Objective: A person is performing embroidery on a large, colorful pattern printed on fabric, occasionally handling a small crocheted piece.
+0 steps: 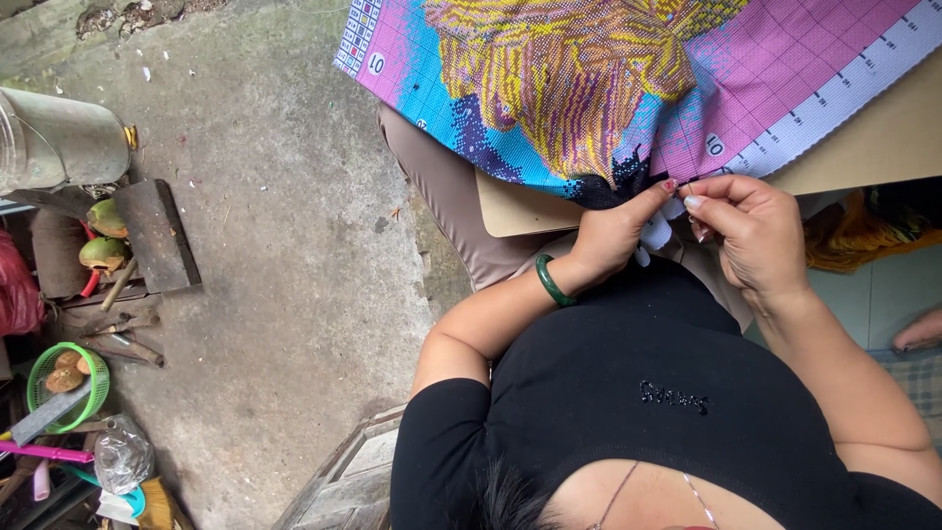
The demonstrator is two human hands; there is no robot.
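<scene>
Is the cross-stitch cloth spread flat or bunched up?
Spread: the cloth lies flat over a board, its stitched pattern showing; both hands pinch its near edge.

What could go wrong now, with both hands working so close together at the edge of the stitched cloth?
1. The right hand pinches a thin strand, maybe thread with a needle, right beside the left hand; a pricked thumb seems possible.
2. The stitched cloth rests only on a board over the lap; it might slide onto the dirty concrete floor.

Cross-stitch canvas [628, 79]: pink and blue gridded ground, yellow-purple motif. Bangle [551, 282] green. Basket [69, 388] green. Shirt [648, 393] black.
</scene>
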